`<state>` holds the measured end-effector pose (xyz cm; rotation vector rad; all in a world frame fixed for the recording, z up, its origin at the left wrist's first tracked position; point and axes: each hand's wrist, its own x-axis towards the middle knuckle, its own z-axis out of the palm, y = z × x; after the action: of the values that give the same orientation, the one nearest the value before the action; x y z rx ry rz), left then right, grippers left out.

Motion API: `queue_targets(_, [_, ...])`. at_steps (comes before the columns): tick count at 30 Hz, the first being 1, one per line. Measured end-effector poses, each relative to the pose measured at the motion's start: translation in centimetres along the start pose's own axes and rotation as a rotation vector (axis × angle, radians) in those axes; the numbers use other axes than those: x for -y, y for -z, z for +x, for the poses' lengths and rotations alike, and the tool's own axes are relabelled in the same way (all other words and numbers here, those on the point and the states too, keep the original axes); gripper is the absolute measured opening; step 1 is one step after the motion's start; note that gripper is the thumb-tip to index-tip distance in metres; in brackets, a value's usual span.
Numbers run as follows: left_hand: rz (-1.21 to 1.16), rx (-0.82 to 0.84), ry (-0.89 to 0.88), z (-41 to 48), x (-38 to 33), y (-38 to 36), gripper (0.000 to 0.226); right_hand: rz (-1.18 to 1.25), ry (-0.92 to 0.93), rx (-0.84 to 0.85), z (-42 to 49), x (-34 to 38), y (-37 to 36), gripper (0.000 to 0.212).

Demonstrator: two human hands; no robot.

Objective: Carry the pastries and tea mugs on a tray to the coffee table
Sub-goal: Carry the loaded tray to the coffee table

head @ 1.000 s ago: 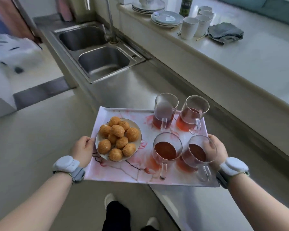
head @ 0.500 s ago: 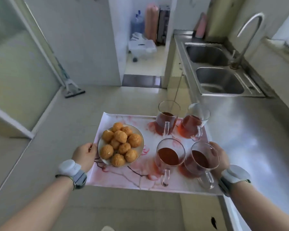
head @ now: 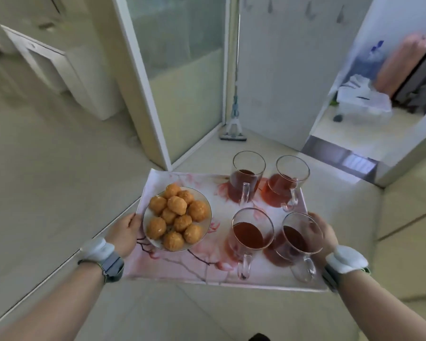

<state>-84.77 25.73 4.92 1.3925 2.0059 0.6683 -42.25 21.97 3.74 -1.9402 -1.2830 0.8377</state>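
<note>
The tray is in the air over a pale tiled floor, with a hand at each short end. That grip likely spreads the weight and keeps the tray level. The left hand grips the left rim with its fingers curled round the edge. The right hand grips the right rim, and part of it shows only through the nearest glass.

The tray is a flat rectangle with a low raised lip and a glossy surface printed with pink blossoms and dark twigs. On its left half is a round white plate heaped with pastries, small golden balls with a rough, crumbly crust. On the right half, four mugs stand upright in two rows, close together but apart. They are clear, straight-sided glass with loop handles turned toward the person. Each holds reddish-brown tea well below the brim, which probably leaves room against slopping. The tea throws red reflections on the tray.

Beyond are a frosted glass door and a mop leaning in the corner. No coffee table is in view, so the carry seems to be in its early part.
</note>
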Motion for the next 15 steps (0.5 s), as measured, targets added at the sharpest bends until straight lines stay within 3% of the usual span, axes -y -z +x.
queue_targets(6, [0.103, -0.121, 0.216, 2.6, 3.2, 4.1, 0.040, -0.080, 0.182, 0.167, 10.0, 6.3, -7.5, 0.026])
queue_targets(10, [0.012, -0.300, 0.369, 4.0, 4.1, 5.9, 0.039, 0.004, 0.246, 0.333, 15.9, 11.3, -13.3, 0.049])
queue_targets(13, [0.004, -0.403, 0.455, 4.5, 4.8, 7.0, 0.037, -0.007, 0.349, 0.398, 19.5, 15.3, -17.3, 0.049])
queue_targets(15, [-0.005, -0.454, 0.539, 4.7, 5.6, 8.1, 0.037, -0.095, 0.432, 0.461, 21.2, 17.8, -20.2, 0.034])
